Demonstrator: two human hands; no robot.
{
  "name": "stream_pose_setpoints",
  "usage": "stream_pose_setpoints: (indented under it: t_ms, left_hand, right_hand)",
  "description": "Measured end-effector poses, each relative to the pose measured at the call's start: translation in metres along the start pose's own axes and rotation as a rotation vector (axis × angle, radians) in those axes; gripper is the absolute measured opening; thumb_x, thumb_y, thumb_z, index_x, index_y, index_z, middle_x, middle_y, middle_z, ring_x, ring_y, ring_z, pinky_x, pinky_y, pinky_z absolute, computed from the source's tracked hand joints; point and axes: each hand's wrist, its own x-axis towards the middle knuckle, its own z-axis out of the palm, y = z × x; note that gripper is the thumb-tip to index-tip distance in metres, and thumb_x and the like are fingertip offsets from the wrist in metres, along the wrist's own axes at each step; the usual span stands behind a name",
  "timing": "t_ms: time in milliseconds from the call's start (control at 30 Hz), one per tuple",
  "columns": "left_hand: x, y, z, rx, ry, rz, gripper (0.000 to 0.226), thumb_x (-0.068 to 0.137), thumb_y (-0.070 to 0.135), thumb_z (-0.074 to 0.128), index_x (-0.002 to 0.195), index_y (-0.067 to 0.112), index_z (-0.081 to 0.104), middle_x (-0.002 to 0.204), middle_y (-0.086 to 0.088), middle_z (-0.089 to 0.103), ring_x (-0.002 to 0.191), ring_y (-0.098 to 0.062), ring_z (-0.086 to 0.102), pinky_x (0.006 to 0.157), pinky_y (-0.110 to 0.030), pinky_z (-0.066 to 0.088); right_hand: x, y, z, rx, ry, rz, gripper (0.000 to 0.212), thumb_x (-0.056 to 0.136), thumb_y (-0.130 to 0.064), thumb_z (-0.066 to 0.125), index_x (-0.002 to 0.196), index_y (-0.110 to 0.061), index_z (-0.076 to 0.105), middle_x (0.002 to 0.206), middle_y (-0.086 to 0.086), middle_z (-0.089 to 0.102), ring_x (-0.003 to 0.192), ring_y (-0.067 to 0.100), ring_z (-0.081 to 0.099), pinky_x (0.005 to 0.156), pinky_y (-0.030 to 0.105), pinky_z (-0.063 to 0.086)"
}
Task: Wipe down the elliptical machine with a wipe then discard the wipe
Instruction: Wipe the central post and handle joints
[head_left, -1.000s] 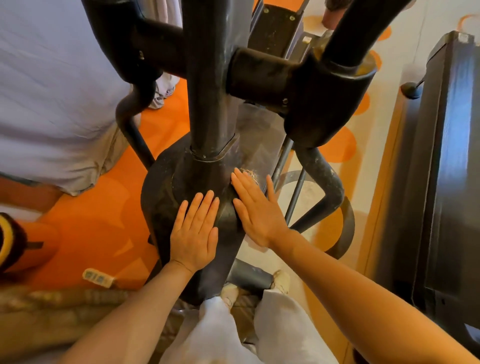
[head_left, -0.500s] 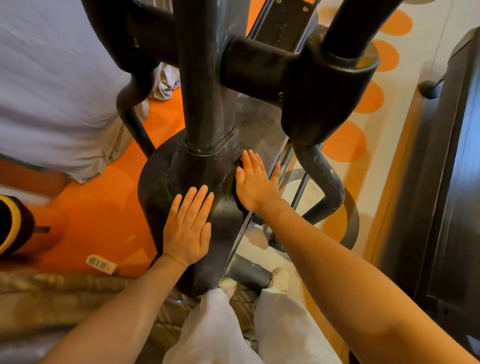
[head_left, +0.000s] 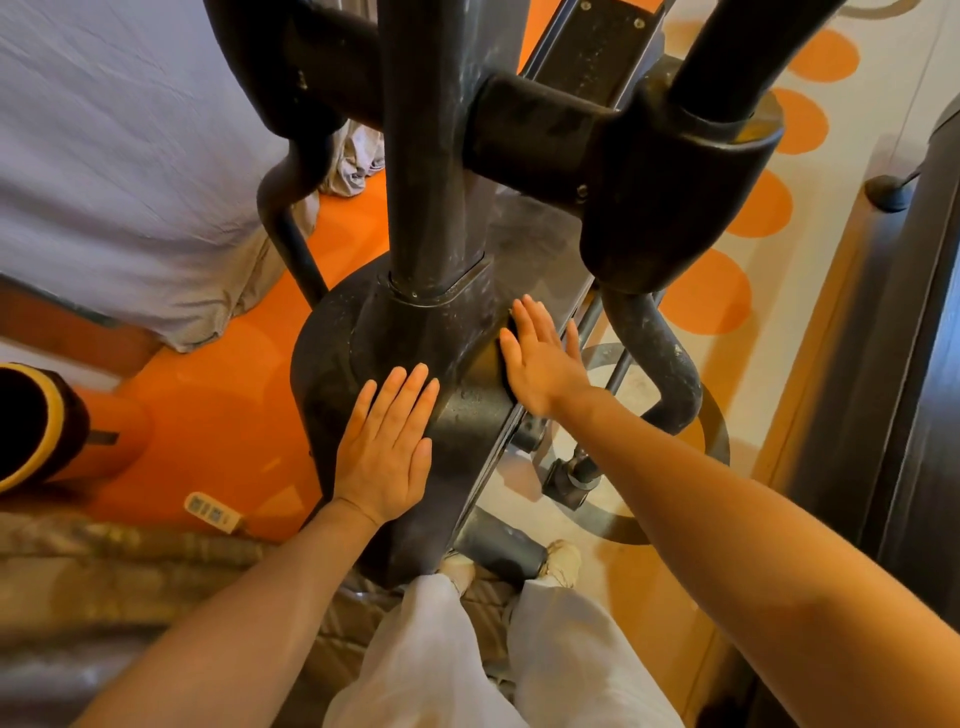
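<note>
Warm, fairly bright light, soft shadows, wide-angle bending at edges, slight blur throughout.

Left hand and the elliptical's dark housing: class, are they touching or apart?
Touching. The head view shows the left hand lying flat, fingers straight, on the housing, with no gap visible beneath it.

— What is underfoot?
— A bright orange floor (head_left: 223, 410), turning cream with big orange circles (head_left: 706, 291) on the right.

— And around it?
— A rumpled pale grey fabric sheet (head_left: 114, 156) upper left, and a tall dark glossy cabinet (head_left: 914, 364) along the right edge in warm light.
</note>
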Motion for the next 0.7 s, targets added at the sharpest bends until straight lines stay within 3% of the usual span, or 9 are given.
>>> stream_pose_setpoints:
  t_ms: [200,300,433,533,600,700]
  left_hand:
    - [0.000,-0.001,0.002,-0.003,0.034,0.004,0.054,0.105,0.033,0.013,0.148,0.007,0.030,0.155,-0.012,0.027,0.153,-0.017,0.000,0.123,-0.040,0.006]
    - [0.001,-0.001,0.002,-0.001,0.048,0.008,0.053,0.105,0.033,0.013,0.148,0.007,0.031,0.155,-0.012,0.027,0.153,-0.017,0.001,0.123,-0.040,0.006]
    - [0.001,0.000,0.002,0.003,0.055,0.011,0.053,0.105,0.033,0.012,0.149,0.008,0.028,0.154,-0.011,0.027,0.153,-0.017,0.000,0.122,-0.040,0.007]
    - [0.001,-0.001,0.003,-0.008,0.080,0.014,0.054,0.105,0.034,0.012,0.152,0.011,0.026,0.155,-0.011,0.027,0.153,-0.017,0.001,0.122,-0.039,0.007]
    - [0.000,-0.002,0.005,-0.017,0.101,0.025,0.055,0.106,0.035,0.012,0.157,0.016,0.015,0.159,-0.008,0.020,0.153,-0.017,0.002,0.122,-0.040,0.008]
    - [-0.001,-0.002,0.006,-0.032,0.121,0.040,0.056,0.106,0.035,0.012,0.159,0.019,0.005,0.166,0.001,0.004,0.153,-0.017,0.003,0.122,-0.040,0.009]
  right_hand:
    - [-0.031,-0.004,0.017,0.074,0.122,-0.175,0.065,0.101,-0.051,0.011,0.157,-0.019,0.005,0.164,0.000,0.002,0.151,0.020,-0.004,0.118,0.038,-0.011]
    - [-0.024,0.004,0.013,0.049,0.087,-0.185,0.066,0.099,-0.054,0.007,0.157,-0.021,0.005,0.164,-0.002,0.001,0.151,0.018,-0.003,0.117,0.041,-0.018]
    - [0.007,0.012,0.000,0.019,0.017,-0.057,0.057,0.105,-0.046,0.008,0.157,-0.024,0.000,0.164,-0.006,-0.009,0.149,0.014,-0.014,0.112,0.041,-0.027]
    - [0.010,0.012,0.001,0.044,0.025,-0.162,0.056,0.105,-0.045,0.009,0.156,-0.025,0.002,0.164,-0.007,-0.006,0.150,0.014,-0.013,0.110,0.034,-0.027]
    - [0.007,0.013,0.002,0.010,0.026,-0.240,0.061,0.100,-0.050,0.004,0.156,-0.027,0.000,0.164,-0.008,-0.006,0.149,0.013,-0.013,0.110,0.034,-0.030]
    - [0.014,0.014,-0.001,-0.116,0.000,-0.198,0.059,0.101,-0.052,0.003,0.155,-0.028,-0.006,0.163,-0.008,-0.010,0.149,0.013,-0.015,0.110,0.040,-0.031]
